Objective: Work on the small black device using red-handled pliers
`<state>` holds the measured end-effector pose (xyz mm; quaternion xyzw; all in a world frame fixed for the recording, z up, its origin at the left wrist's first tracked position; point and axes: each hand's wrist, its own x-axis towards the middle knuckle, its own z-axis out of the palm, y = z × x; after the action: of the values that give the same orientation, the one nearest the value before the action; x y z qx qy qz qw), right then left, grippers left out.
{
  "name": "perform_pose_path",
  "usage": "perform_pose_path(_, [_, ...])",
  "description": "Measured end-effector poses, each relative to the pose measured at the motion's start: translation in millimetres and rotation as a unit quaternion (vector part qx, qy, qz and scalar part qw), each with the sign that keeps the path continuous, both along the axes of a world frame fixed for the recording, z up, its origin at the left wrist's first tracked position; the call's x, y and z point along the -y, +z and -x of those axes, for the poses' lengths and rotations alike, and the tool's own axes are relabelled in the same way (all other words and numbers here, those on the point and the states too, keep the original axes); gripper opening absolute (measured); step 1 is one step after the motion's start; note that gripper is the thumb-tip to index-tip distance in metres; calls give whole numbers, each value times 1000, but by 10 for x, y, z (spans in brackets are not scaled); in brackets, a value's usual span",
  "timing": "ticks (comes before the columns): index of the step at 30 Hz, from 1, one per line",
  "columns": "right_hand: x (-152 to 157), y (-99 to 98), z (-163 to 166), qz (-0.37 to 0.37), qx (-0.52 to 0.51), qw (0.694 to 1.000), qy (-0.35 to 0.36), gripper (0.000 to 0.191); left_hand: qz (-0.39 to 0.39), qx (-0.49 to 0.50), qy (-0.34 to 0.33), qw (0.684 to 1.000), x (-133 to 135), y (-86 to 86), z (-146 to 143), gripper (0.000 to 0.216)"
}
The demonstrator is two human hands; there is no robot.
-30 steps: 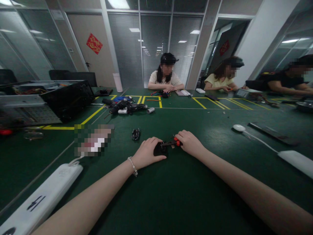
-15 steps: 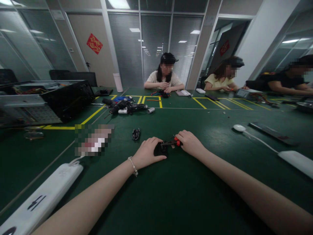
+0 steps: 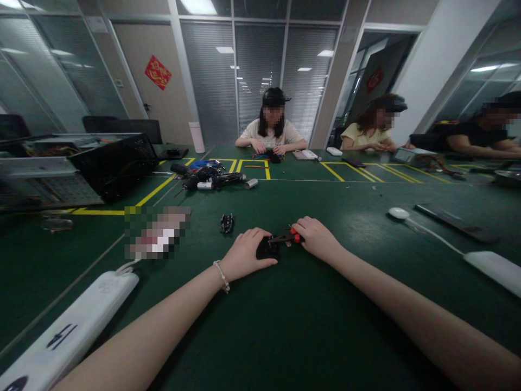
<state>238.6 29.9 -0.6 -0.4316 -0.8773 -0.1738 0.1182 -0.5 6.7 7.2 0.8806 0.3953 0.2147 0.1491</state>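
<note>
My left hand (image 3: 246,253) rests on the green table (image 3: 285,326), fingers curled over a small black object (image 3: 267,249) that it holds down. My right hand (image 3: 315,237) is closed round a tool with a red and black handle (image 3: 290,236), whose tip points left onto the black object. A bead bracelet (image 3: 222,277) sits on my left wrist. Another small black part (image 3: 226,222) lies on the table just left of and beyond my left hand.
A white power strip (image 3: 69,331) lies at the near left, a white adapter with cable (image 3: 492,267) at the right beside a dark phone (image 3: 453,221). An open computer case (image 3: 81,163) stands at far left. Tools (image 3: 207,176) lie mid-table. Three people work across the table.
My hands have stayed in place. The person opposite has lowered the head a little and shifted the hands.
</note>
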Motion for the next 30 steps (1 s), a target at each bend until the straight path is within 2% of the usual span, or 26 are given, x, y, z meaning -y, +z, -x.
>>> perform_pose_path(30, [7, 12, 14, 5, 4, 1000, -1, 32, 5, -2, 2, 1000, 13, 17, 0, 52])
